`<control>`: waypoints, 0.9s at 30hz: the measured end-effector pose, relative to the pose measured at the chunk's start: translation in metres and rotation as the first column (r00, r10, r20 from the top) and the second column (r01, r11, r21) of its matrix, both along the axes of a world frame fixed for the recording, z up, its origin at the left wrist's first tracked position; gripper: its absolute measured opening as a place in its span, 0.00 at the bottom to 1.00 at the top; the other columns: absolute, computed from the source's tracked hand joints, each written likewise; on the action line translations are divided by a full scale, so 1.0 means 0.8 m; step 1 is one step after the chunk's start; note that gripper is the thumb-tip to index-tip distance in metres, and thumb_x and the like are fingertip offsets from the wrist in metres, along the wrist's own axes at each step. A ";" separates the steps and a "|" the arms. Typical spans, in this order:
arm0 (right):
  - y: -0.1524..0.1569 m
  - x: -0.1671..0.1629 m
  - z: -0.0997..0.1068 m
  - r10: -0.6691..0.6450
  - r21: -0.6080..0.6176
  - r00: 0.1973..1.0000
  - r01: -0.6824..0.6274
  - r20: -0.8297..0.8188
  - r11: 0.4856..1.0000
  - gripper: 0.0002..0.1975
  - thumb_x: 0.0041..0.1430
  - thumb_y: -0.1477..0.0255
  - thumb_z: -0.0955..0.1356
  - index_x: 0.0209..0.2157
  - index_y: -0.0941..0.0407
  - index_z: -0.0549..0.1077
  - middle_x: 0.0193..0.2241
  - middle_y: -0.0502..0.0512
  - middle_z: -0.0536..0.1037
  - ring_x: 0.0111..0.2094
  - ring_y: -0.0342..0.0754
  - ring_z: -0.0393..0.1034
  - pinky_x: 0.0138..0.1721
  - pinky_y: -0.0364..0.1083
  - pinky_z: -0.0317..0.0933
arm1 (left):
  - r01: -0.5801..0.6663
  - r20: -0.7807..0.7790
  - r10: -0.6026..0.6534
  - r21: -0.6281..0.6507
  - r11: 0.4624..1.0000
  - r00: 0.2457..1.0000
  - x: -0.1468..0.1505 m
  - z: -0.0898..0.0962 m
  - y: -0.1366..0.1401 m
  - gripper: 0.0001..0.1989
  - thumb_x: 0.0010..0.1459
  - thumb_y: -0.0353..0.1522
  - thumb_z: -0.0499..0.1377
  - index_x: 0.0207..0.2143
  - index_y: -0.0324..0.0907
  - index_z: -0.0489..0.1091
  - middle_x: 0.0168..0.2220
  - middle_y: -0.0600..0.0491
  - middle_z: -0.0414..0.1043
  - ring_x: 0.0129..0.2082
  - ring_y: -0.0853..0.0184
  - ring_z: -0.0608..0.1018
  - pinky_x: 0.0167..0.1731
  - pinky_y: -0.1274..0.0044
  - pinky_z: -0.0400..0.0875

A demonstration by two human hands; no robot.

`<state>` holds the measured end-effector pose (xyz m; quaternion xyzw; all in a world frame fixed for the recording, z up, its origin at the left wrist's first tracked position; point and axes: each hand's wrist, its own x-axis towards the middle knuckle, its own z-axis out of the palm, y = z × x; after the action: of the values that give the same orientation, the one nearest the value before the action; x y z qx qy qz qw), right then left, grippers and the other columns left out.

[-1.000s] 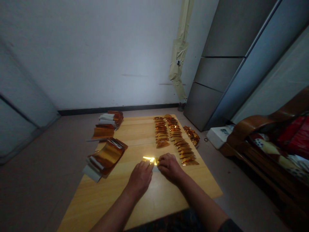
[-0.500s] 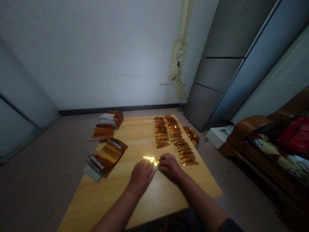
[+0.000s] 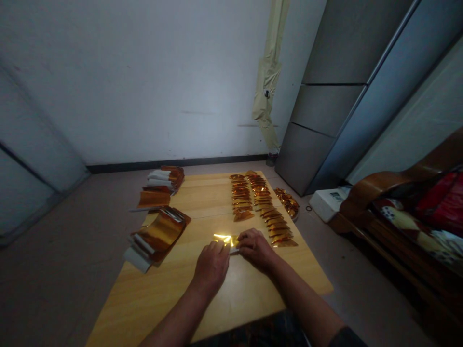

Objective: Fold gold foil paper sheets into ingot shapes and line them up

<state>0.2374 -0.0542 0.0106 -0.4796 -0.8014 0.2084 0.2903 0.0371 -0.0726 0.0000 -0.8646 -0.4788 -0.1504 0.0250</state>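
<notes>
Sheet position: The thin, glossy gold foil sheet (image 3: 227, 239) lay at the near centre of the pale wood-grain worktop (image 3: 202, 202), between both hands, a pale strip showing along its near edge.
Left fingers: Those of the left hand (image 3: 212, 262) were curled over the sheet's near left part, grasping it; the thumb's grip was partly hidden.
Right fingers: Those of the right hand (image 3: 255, 248) were bunched, pinching the sheet's right end.
Edge handling: Even pressure from both hands, with the near edge kept straight and the sheet taut, appeared best for avoiding skewed creases.
Sheet count: One in hand.
Bundle count: Three copper-and-grey foil bundles (image 3: 161, 231) at the left, near to far; sheets per bundle could not be counted.
Row count: Two rows of folded copper-gold foil pieces (image 3: 241, 195) at the right; overlap prevented an exact piece count.
Pile count: One heap of crumpled-looking gold foil pieces (image 3: 286, 202), beyond the worktop's right edge.
</notes>
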 end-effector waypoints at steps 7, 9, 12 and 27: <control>0.006 -0.019 0.008 -0.105 -0.047 0.991 0.110 0.085 0.993 0.06 0.57 0.72 0.70 0.26 0.53 0.78 0.31 0.49 0.75 0.36 0.45 0.64 0.39 0.44 0.52 | 0.032 0.046 -0.030 -0.034 0.999 0.998 -0.004 0.006 -0.009 0.12 0.61 0.28 0.52 0.45 0.43 0.71 0.41 0.47 0.71 0.41 0.60 0.72 0.40 0.68 0.69; 0.008 -0.025 0.008 -0.154 -0.073 0.984 0.161 0.087 0.984 0.05 0.55 0.71 0.71 0.26 0.53 0.78 0.30 0.49 0.75 0.36 0.45 0.64 0.38 0.44 0.51 | 0.042 0.047 -0.041 -0.013 0.999 0.998 -0.005 0.004 -0.011 0.12 0.61 0.28 0.52 0.46 0.44 0.70 0.42 0.47 0.71 0.42 0.60 0.72 0.40 0.68 0.69; 0.010 -0.030 0.009 -0.198 -0.103 0.976 0.206 0.087 0.973 0.04 0.53 0.69 0.72 0.26 0.53 0.78 0.29 0.49 0.75 0.36 0.45 0.65 0.38 0.44 0.51 | 0.065 0.041 -0.066 0.021 0.998 0.997 -0.007 0.001 -0.012 0.12 0.61 0.29 0.52 0.46 0.43 0.70 0.46 0.45 0.71 0.44 0.59 0.72 0.41 0.67 0.70; 0.017 -0.044 -0.002 -0.308 -0.060 0.921 0.331 0.239 0.942 0.04 0.50 0.75 0.70 0.25 0.54 0.77 0.29 0.52 0.76 0.35 0.47 0.65 0.34 0.45 0.48 | 0.077 0.006 -0.077 0.081 0.994 0.997 -0.010 -0.006 -0.015 0.10 0.62 0.28 0.51 0.40 0.41 0.71 0.49 0.44 0.71 0.45 0.59 0.72 0.43 0.65 0.72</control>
<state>0.2021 -0.0408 0.0089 -0.6382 -0.7289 0.1416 0.2032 0.0291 -0.0846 -0.0047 -0.8800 -0.4388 -0.1743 0.0517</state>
